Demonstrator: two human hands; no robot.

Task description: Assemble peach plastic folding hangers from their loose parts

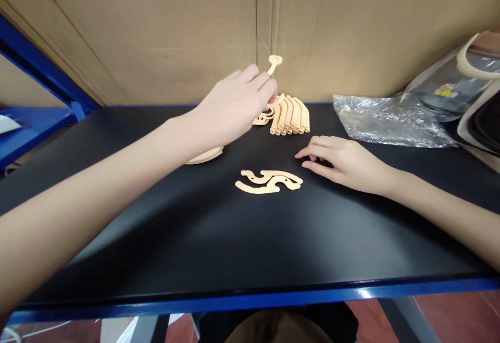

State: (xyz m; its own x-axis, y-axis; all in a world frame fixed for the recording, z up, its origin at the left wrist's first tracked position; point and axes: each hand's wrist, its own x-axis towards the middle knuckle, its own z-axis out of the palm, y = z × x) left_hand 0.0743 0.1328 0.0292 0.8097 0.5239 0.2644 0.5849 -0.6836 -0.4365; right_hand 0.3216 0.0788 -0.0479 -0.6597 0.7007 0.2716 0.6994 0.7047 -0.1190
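My left hand (242,103) is raised over the back middle of the black table, its fingers closed on a cream curved piece with a round end (275,60) that sticks up above the knuckles. Just behind and below this hand lie a stack of cream curved tubes (291,116) and some cream looped pieces (262,119), partly covered by the fingers. My right hand (344,163) rests low over the table, fingers apart and holding nothing. To its left lie flat cream S-curved pieces (269,181) set against each other. Under my left wrist another cream flat piece (206,155) is partly hidden.
A crumpled clear plastic bag (394,121) lies at the back right, beside a clear container with a cream rim (445,90). Cardboard (156,35) stands along the back. A blue frame post (42,69) rises at the left, and a blue edge (273,297) borders the table's front.
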